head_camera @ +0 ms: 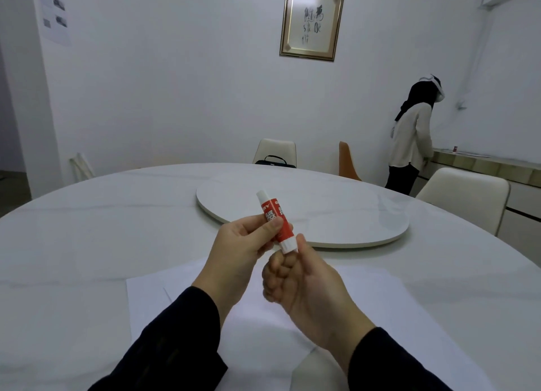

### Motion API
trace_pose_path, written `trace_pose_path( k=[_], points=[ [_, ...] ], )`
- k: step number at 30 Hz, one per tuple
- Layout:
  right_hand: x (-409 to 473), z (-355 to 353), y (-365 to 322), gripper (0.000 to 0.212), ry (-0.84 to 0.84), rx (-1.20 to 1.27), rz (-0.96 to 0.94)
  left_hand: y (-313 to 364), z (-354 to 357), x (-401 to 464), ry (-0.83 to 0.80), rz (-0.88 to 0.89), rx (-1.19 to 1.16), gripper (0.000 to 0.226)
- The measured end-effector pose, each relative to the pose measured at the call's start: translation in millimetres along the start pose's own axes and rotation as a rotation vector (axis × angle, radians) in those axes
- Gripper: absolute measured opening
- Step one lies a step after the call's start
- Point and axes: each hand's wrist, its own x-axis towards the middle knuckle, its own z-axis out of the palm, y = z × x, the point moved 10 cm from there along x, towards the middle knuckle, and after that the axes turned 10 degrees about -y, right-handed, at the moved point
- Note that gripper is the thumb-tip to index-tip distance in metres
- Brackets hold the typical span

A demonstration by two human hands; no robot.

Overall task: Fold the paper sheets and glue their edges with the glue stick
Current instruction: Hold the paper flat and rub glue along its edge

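A red and white glue stick [273,215] is held up above the table, tilted with one white end pointing up and left. My left hand [240,250] grips its red body between thumb and fingers. My right hand [304,285] pinches the lower white end with thumb and curled fingers. White paper sheets [377,308] lie flat on the table below my hands, partly hidden by my arms; a second sheet edge [143,302] shows at the left.
The round white table [87,244] carries a raised white turntable [336,212] behind my hands. Chairs [465,191] stand around the far side, one with a black bag [275,160]. A person [412,135] stands at a counter far right.
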Motion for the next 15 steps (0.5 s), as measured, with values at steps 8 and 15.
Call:
trace_pose_path(
  k=[8,15],
  points=[
    [-11,-10,-39,0.041,0.198,-0.702,-0.329,4,5,-1,-0.028,0.023,0.043,0.026],
    [-4,-8,-16,0.055,0.102,-0.415,-0.131,11,1,-3,-0.002,0.045,0.072,0.023]
  ],
)
